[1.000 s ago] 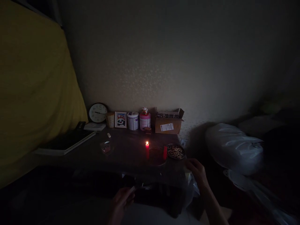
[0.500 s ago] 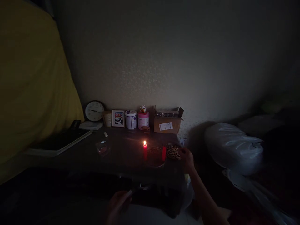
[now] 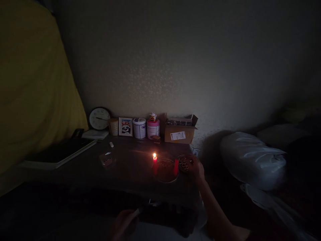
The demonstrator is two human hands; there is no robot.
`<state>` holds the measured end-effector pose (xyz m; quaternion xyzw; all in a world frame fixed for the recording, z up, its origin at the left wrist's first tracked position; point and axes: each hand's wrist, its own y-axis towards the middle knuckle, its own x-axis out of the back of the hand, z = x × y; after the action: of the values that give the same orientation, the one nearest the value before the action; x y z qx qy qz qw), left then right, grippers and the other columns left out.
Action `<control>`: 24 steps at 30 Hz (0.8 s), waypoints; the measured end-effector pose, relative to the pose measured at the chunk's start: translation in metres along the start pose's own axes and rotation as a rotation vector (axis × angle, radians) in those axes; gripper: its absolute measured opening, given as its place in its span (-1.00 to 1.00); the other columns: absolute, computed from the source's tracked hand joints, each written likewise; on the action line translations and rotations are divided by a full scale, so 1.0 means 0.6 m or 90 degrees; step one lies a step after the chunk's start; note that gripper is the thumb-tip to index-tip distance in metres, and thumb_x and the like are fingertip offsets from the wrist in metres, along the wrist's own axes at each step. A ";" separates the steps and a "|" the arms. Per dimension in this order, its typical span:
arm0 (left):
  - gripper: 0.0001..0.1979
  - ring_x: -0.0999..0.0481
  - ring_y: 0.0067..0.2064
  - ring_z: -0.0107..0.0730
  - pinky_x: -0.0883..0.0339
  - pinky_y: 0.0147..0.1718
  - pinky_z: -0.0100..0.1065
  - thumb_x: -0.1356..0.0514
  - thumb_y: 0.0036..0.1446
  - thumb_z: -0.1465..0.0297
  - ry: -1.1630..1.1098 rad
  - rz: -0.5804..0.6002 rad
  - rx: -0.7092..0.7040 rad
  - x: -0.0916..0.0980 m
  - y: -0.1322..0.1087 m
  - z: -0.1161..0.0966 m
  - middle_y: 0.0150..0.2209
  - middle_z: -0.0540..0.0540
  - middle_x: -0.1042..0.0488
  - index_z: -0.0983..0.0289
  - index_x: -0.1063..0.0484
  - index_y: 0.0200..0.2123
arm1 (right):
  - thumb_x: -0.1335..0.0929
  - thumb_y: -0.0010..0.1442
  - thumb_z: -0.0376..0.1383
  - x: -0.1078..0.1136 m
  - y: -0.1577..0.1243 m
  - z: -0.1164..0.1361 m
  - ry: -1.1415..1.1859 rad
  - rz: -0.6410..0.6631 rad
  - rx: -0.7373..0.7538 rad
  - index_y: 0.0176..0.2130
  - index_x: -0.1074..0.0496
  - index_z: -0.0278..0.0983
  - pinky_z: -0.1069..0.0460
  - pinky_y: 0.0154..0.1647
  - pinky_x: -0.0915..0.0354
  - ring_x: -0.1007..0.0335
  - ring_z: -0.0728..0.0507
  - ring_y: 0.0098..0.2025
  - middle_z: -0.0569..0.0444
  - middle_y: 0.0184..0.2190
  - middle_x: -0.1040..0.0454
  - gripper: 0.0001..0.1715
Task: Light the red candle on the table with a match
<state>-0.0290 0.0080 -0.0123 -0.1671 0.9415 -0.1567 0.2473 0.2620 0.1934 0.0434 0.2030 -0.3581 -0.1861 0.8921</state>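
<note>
In the head view, my right hand (image 3: 197, 167) bends over the right edge of a round dish (image 3: 179, 167) that holds a heap of pale, stick-like pieces (image 3: 185, 163). Its fingers are drawn together over the pieces; what they grip is hidden. Low in front of the table, my left hand (image 3: 124, 219) is closed around a slim, pale-tipped object (image 3: 136, 212), too dark to name. A lit red candle (image 3: 154, 162) stands upright at the left of a round glass plate (image 3: 166, 181). A red block-like piece (image 3: 176, 166) is upright at that plate's right side.
Along the wall stand a clock (image 3: 99, 118), a framed panda picture (image 3: 125, 127), two canisters (image 3: 139, 129), a lucky-cat figure (image 3: 153, 116) and an opened cardboard box (image 3: 179, 134). A small clear box (image 3: 107, 161) lies on the dark table (image 3: 130, 170). White bags (image 3: 250, 159) are at right.
My right hand has moved slightly left, farther over the dish of stick-like pieces. My left hand stays low with the slim object, which is slightly lower. The view has shifted a little.
</note>
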 end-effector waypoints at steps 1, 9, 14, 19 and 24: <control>-0.66 -0.49 -0.44 -0.27 -0.31 -0.45 -0.36 -0.44 -0.53 0.22 -0.003 0.022 -0.011 0.003 -0.001 0.001 -0.58 0.06 -0.52 0.26 -0.50 -0.60 | -0.26 0.06 -0.20 0.011 -0.013 0.001 0.006 -0.001 0.000 -0.27 -0.44 -0.25 0.01 -0.28 -0.23 -0.40 -0.16 -0.27 -0.01 -0.29 -0.51 -0.73; -0.69 -0.41 -0.56 -0.34 -0.23 -0.55 -0.38 -0.40 -0.45 0.19 0.107 -0.013 -0.062 -0.006 0.001 0.006 -0.66 0.02 -0.47 0.25 -0.47 -0.62 | -0.27 0.13 -0.18 0.059 -0.179 0.102 0.097 0.260 0.084 -0.42 -0.45 -0.20 0.08 -0.42 -0.24 -0.42 -0.09 -0.44 0.14 -0.49 -0.50 -0.78; -0.72 -0.42 -0.55 -0.25 -0.23 -0.54 -0.34 -0.41 -0.50 0.25 0.170 -0.001 -0.093 -0.009 0.009 0.017 -0.69 0.02 -0.45 0.22 -0.42 -0.66 | -0.26 0.17 -0.19 0.019 -0.272 0.186 0.224 0.422 0.124 -0.33 -0.42 -0.19 0.11 -0.35 -0.29 -0.41 -0.08 -0.36 0.11 -0.39 -0.47 -0.81; -0.66 -0.43 -0.52 -0.25 -0.28 -0.50 -0.31 -0.42 -0.57 0.21 0.129 0.023 -0.123 -0.009 0.013 0.033 -0.69 -0.03 -0.41 0.20 -0.39 -0.66 | -0.30 0.13 -0.13 -0.033 -0.316 0.190 0.282 0.441 0.178 -0.21 -0.39 -0.14 0.09 -0.20 -0.32 -0.39 -0.11 -0.23 0.05 -0.25 -0.44 -0.78; -0.65 -0.45 -0.43 -0.20 -0.33 -0.38 -0.29 -0.42 -0.56 0.21 0.116 0.035 -0.136 -0.016 0.009 0.036 -0.62 0.03 -0.45 0.21 -0.37 -0.66 | -0.27 0.17 -0.14 -0.047 -0.323 0.173 0.355 0.460 0.156 -0.18 -0.39 -0.15 0.07 -0.13 -0.33 -0.41 -0.12 -0.16 0.01 -0.18 -0.42 -0.76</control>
<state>-0.0115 0.0120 -0.0282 -0.1515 0.9755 -0.0633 0.1462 0.1329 0.0184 0.0000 0.2110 -0.1716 0.2416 0.9315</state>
